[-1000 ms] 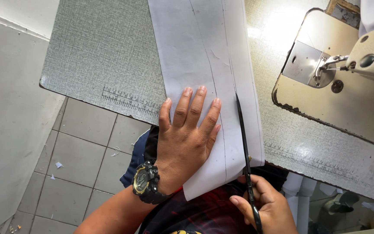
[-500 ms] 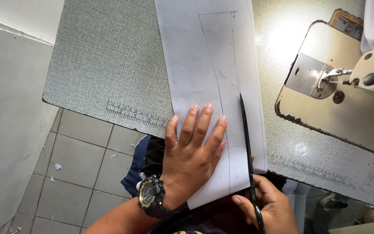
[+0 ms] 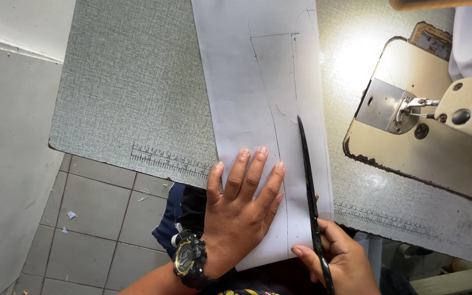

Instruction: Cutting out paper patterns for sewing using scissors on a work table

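— What do we have under our hands?

— A long strip of pale grey fabric (image 3: 258, 109) lies on the grey textured counter (image 3: 132, 93), running from the far edge down over the near edge, where its end hangs past the printed ruler marks. Thin pattern lines are drawn along it.

— And our left hand?

— Our left hand (image 3: 241, 213) lies flat on the fabric at the near edge of the counter, fingers spread and pointing away from us, grasping nothing, only pressing the cloth down. A black and yellow wristwatch (image 3: 189, 259) sits on that wrist.

— The right one?

— Our right hand (image 3: 340, 262) is clenched around the handles of black scissors (image 3: 308, 175), just off the near edge. The blades lie along the right side of the strip, tip pointing to the far edge, close beside a drawn line. They look nearly closed, though we cannot tell for sure.

— What else is around?

— A cream sewing machine (image 3: 438, 125) stands toward the right edge of the counter, its metal plate and needle near the fabric but apart from it. Grey floor tiles (image 3: 94, 218) show below the near left corner
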